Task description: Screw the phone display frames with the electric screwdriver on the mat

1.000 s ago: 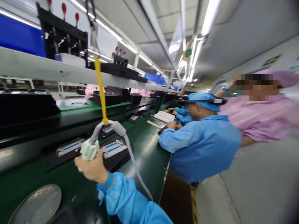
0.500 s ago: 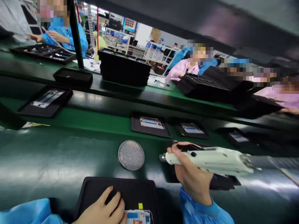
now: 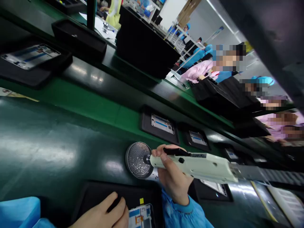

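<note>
My right hand is wrapped around a pale green electric screwdriver. The screwdriver lies nearly level, and its tip is over a round perforated screw dish; whether it touches the dish I cannot tell. Below, a black tray holds an opened phone body with white, blue and orange parts and a yellow tab at its top edge. My left hand rests on the tray with fingers stretched out, against the phone body's left side. Its thumb is hidden.
More black trays with phone frames lie along the green strip beyond the dish. Another tray sits right of my right wrist. Stacked black trays stand on the far ledge, with co-workers behind. A ribbed hose trails right from the screwdriver.
My right hand has carried the screwdriver left, from beside the screw dish to over it. My view has tilted and shifted. The left hand remains by the phone body.
</note>
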Action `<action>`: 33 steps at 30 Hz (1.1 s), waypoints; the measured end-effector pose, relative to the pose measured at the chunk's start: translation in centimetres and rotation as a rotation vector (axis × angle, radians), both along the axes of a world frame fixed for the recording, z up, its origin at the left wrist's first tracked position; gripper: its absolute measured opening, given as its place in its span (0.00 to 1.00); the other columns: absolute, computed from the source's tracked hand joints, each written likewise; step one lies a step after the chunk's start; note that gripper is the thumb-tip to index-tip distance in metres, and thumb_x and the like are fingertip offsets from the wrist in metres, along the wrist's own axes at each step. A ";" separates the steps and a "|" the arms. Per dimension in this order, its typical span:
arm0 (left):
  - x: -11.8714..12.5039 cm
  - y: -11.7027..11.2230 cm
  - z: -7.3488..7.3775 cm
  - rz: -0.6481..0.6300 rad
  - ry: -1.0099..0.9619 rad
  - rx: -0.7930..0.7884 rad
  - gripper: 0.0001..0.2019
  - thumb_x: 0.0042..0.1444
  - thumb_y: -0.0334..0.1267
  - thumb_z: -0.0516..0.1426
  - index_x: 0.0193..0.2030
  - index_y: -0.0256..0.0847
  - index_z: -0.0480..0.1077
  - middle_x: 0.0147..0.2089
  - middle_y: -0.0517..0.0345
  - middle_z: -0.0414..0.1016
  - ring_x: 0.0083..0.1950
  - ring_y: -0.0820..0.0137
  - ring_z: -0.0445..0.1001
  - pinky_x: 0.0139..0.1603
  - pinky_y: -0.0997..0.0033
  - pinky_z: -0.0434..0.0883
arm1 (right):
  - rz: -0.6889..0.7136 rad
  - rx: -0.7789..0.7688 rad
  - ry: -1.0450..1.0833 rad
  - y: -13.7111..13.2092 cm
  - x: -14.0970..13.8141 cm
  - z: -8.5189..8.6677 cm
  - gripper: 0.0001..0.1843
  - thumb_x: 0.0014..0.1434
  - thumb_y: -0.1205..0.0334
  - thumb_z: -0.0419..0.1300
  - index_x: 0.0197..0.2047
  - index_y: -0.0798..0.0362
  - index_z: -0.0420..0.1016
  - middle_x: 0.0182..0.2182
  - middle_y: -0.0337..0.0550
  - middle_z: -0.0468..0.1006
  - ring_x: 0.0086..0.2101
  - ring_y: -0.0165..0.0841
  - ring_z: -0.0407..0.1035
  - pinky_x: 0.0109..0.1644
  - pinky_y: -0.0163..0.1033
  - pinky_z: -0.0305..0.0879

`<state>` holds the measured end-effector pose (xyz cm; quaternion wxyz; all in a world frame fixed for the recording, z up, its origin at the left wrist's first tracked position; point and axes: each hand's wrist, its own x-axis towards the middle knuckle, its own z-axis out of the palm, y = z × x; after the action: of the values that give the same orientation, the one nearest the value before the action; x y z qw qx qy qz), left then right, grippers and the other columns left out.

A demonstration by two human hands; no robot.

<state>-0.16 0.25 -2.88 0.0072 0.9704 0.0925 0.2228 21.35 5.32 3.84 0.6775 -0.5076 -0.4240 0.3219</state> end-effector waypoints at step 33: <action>0.0 -0.1 0.5 0.033 0.011 0.040 0.14 0.66 0.38 0.52 0.52 0.37 0.75 0.54 0.50 0.78 0.53 0.64 0.74 0.56 0.60 0.64 | -0.034 -0.020 -0.031 0.2 -0.7 -0.2 0.09 0.53 0.66 0.67 0.39 0.51 0.75 0.28 0.37 0.74 0.30 0.31 0.70 0.37 0.43 0.69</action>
<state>-0.21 0.11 -2.34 -0.0166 0.9699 0.1042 0.2196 20.62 5.55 3.69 0.6711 -0.5264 -0.4227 0.3064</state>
